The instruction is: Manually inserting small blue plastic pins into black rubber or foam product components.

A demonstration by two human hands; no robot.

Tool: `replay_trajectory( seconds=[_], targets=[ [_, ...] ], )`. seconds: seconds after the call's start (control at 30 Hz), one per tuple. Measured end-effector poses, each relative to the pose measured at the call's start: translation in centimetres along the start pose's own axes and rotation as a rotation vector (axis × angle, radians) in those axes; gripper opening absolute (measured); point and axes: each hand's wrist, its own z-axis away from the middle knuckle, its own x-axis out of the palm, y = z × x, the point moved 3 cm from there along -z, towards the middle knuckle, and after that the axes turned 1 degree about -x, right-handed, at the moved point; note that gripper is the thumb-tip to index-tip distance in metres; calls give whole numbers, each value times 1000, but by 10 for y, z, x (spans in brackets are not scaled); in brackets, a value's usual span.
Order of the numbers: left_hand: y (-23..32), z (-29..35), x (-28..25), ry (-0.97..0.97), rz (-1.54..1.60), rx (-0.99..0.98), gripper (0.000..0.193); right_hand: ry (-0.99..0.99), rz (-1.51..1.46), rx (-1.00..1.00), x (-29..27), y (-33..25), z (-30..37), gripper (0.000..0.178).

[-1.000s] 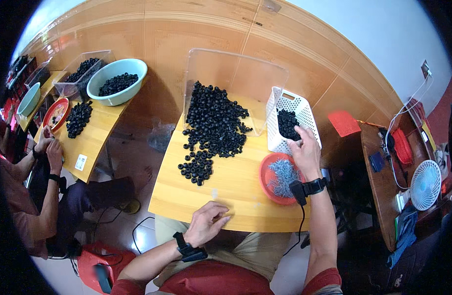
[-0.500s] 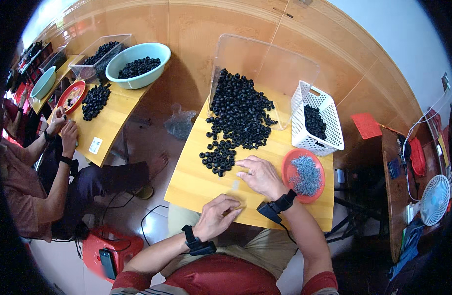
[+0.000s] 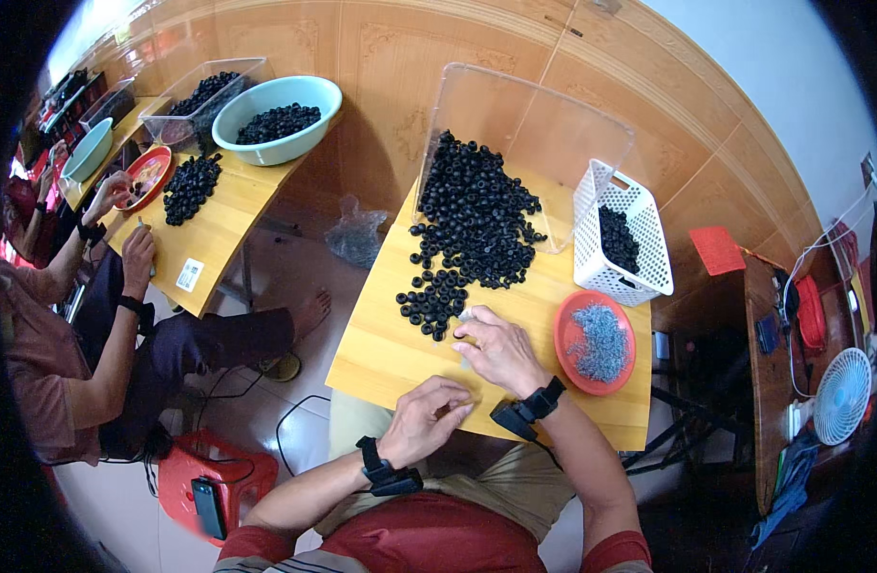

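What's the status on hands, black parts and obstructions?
Right hand beside front cluster of black parts, grip unclear. Left hand curled at near edge of yellow table. Red dish, white basket to the right, not between right hand and cluster.

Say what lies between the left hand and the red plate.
In the head view, the right hand and its wristband lie between left hand and plate.

Wall (image 3: 390,57): orange-brown patterned panels below, plain bluish-white above; socket (image 3: 869,170) at far right. Floor (image 3: 109,487): pale tile. Table (image 3: 381,353): yellow wood, near wall. Similar second table (image 3: 233,205) to its left. Red stool (image 3: 171,477) at lower left. Right side: brown desk (image 3: 761,382), pale fan (image 3: 843,396) beside it.
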Motion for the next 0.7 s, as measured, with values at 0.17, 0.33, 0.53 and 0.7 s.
replay_trajectory(
  seconds=[0.17, 0.33, 0.53, 0.7],
  targets=[
    [-3, -2, -1, 21, 26, -52, 14, -38, -56, 35, 4, 2, 1, 14],
    [-9, -1, 0, 110, 137, -162, 20, -29, -30, 111, -3, -4, 13, 14],
    [-20, -5, -2, 165, 409, -316, 36, 152, -290, 35, -13, -38, 53, 20],
    [-27, -9, 9, -105, 686, -424, 26, 108, -226, -68, -21, -46, 70, 19]
  ],
)
